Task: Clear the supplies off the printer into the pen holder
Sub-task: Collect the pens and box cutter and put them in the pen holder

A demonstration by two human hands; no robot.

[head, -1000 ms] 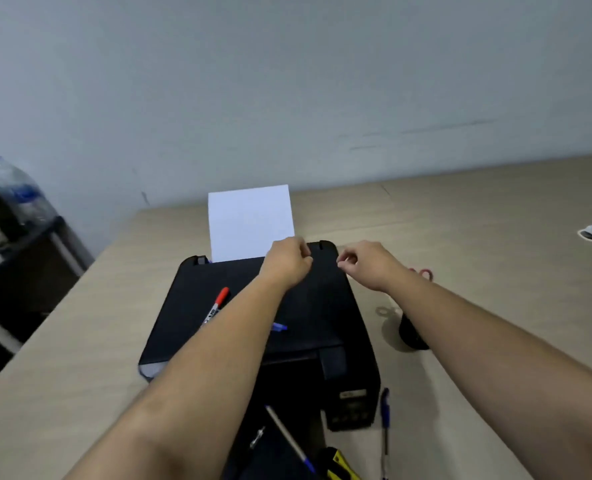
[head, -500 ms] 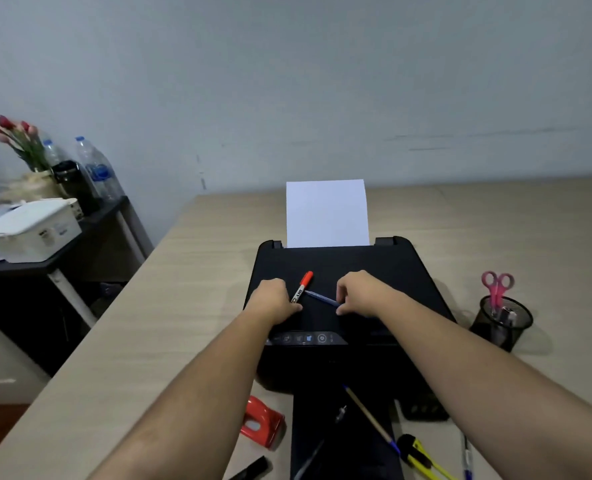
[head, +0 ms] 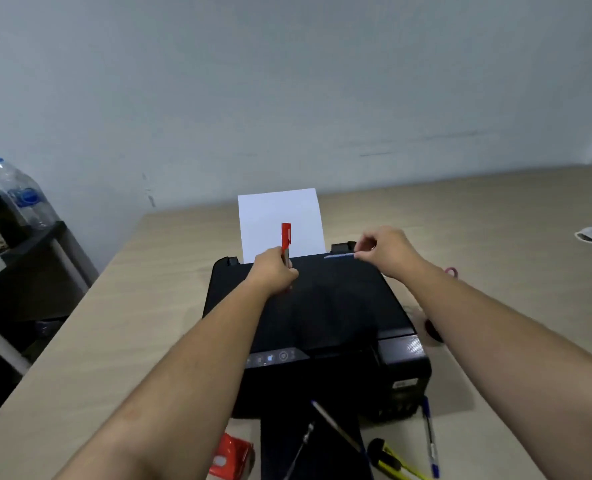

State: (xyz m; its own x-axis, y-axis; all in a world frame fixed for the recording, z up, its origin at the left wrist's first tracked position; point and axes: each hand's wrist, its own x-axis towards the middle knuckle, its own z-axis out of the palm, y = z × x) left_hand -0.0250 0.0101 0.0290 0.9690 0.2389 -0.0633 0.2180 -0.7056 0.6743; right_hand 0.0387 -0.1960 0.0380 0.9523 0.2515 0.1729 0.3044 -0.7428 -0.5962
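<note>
A black printer sits on the wooden desk with a white sheet standing in its rear feed. My left hand is above the printer's back left and grips a red-capped marker upright. My right hand is over the back right corner and pinches a blue pen that lies level, pointing left. The black pen holder stands right of the printer, mostly hidden by my right forearm; a pink scissor handle shows above the arm.
On the printer's front tray lie a thin pen and a small metal piece. A blue pen, a yellow-black cutter and a red object lie near the desk's front. A side shelf with a water bottle stands left.
Both hands have lifted from the printer's top: the left raised the red-capped marker upright, the right carried the blue pen back and to the right. The camera view has shifted.
</note>
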